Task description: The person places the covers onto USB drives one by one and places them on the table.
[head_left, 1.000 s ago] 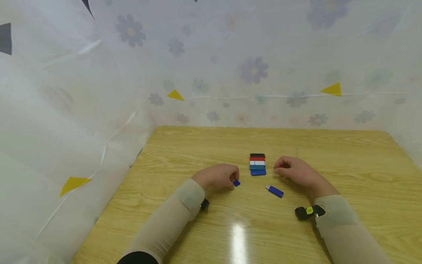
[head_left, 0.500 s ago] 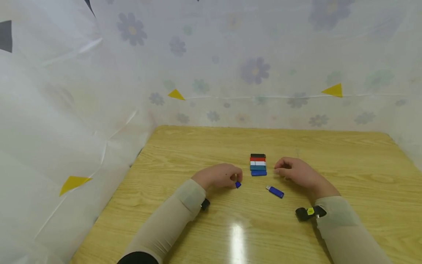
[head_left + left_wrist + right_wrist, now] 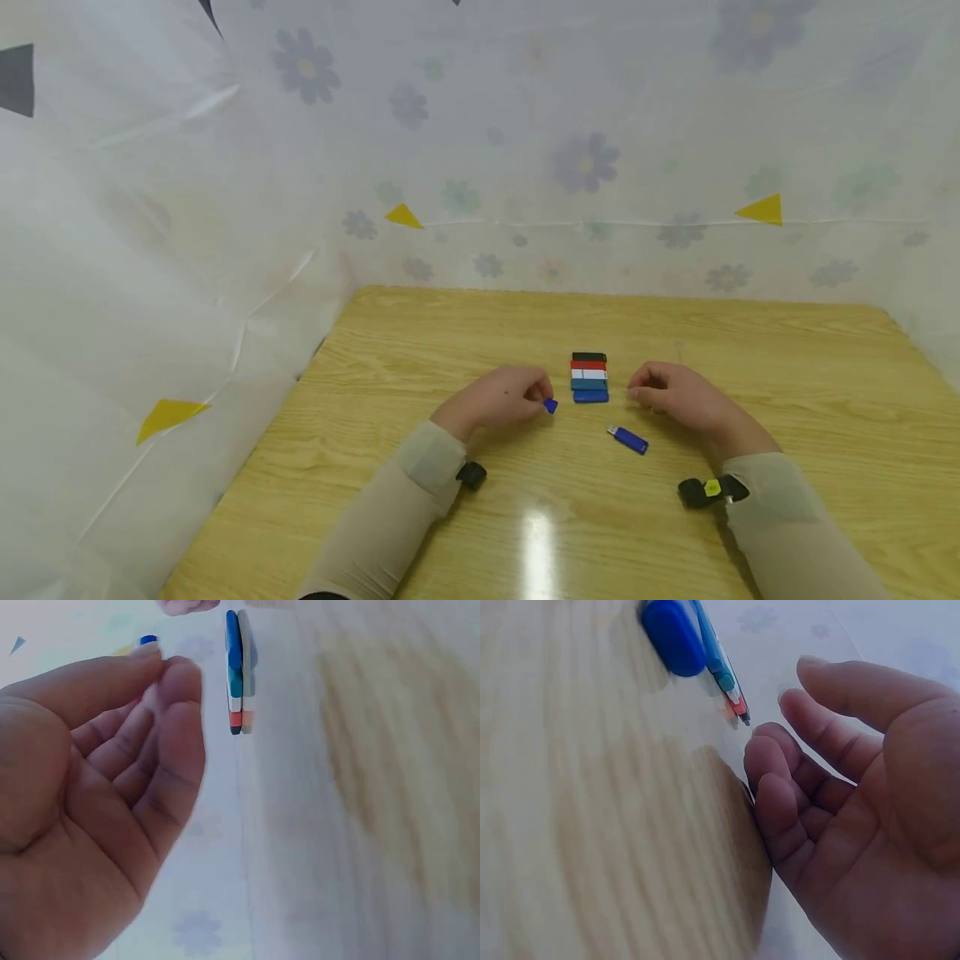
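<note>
My left hand (image 3: 497,402) pinches a small blue cap (image 3: 551,406) between thumb and fingertips, just left of a row of USB sticks. In the left wrist view the cap (image 3: 149,639) pokes out past the thumb tip. The row runs from a black stick (image 3: 589,357) at the back through red (image 3: 587,365), white (image 3: 588,375) and teal (image 3: 588,385) to a blue one (image 3: 591,397) in front. An uncapped blue USB stick (image 3: 631,440) lies slantwise nearer me, its metal plug toward the left. Right of the row, my right hand (image 3: 678,400) holds nothing, its fingers loosely curled.
The wooden table (image 3: 420,333) reaches back to a flower-patterned plastic sheet (image 3: 517,150) that hangs behind and on the left. Yellow triangles (image 3: 763,210) are stuck on the sheet. A bright light reflection lies on the front of the table.
My left hand has shifted slightly right with the cap, which is now raised and turned in the fingertips. The right hand and the sticks hold their places; the view has tilted a little.
</note>
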Available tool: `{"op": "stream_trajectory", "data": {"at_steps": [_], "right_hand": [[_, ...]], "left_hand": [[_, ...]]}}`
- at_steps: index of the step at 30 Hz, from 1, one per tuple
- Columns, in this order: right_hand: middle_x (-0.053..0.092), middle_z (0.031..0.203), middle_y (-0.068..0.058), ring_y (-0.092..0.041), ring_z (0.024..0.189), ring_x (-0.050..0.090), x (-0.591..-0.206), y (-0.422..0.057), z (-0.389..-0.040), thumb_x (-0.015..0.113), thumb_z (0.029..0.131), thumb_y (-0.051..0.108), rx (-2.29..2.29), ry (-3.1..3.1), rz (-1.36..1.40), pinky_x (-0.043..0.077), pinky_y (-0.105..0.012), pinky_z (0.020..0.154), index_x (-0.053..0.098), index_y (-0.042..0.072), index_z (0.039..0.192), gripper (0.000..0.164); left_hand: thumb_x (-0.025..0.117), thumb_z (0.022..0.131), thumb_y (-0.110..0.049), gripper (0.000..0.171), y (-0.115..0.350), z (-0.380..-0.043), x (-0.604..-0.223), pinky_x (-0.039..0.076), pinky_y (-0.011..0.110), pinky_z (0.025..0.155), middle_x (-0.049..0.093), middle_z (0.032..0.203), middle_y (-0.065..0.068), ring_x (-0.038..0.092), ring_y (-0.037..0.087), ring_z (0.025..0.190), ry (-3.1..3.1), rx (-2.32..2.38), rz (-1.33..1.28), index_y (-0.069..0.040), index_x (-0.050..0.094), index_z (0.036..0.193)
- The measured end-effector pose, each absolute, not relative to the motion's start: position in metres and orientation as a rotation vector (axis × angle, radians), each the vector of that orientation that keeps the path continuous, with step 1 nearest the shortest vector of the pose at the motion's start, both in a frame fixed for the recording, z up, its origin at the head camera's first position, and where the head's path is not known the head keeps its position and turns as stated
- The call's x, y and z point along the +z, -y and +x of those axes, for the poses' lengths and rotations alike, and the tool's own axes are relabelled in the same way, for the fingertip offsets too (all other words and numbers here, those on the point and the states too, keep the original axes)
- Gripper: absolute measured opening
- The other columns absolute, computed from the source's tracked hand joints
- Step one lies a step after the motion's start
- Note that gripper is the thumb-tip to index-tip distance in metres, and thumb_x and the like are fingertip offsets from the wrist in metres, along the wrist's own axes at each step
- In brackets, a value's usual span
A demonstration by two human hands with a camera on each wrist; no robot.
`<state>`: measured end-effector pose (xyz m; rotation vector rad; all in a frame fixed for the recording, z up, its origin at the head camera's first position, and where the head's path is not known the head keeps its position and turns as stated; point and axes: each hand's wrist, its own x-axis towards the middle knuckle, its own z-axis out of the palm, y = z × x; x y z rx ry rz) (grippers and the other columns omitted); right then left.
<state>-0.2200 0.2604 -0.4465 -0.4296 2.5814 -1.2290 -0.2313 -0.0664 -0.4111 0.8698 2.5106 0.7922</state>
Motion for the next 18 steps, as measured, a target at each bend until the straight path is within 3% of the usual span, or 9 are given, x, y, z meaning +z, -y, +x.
{"op": "stream_trajectory", "data": {"at_steps": [8, 11, 18], "right_hand": [[0.063, 0.094, 0.0, -0.019, 0.081, 0.054, -0.44, -0.271, -0.202, 0.07, 0.097, 0.031, -1.1, -2.588, -0.537, 0.045, -0.031, 0.07, 0.067, 0.015, 0.105, 0.018], [0.061, 0.088, 0.001, -0.016, 0.075, 0.053, -0.438, -0.271, -0.197, 0.074, 0.094, 0.028, -1.036, -2.54, -0.621, 0.044, -0.03, 0.066, 0.067, 0.016, 0.104, 0.017], [0.049, 0.078, 0.001, -0.015, 0.067, 0.047, -0.432, -0.257, -0.192, 0.082, 0.084, 0.03, -0.929, -2.466, -0.699, 0.038, -0.031, 0.062, 0.061, 0.015, 0.102, 0.031]], "left_hand": [[0.068, 0.099, -0.019, 0.01, 0.065, -0.23, -0.413, 0.053, 0.031, 0.069, 0.07, 0.094, -0.006, 0.065, 0.012, 0.079, -2.43, 1.007, 0.755, -0.022, 0.063, 0.108], [0.067, 0.099, -0.018, 0.01, 0.065, -0.231, -0.413, 0.052, 0.031, 0.068, 0.071, 0.094, -0.001, 0.064, 0.014, 0.077, -2.408, 1.033, 0.745, -0.021, 0.063, 0.107], [0.067, 0.099, -0.018, 0.011, 0.068, -0.232, -0.413, 0.052, 0.032, 0.068, 0.072, 0.095, 0.002, 0.066, 0.018, 0.079, -2.376, 1.063, 0.748, -0.02, 0.062, 0.108]]}}
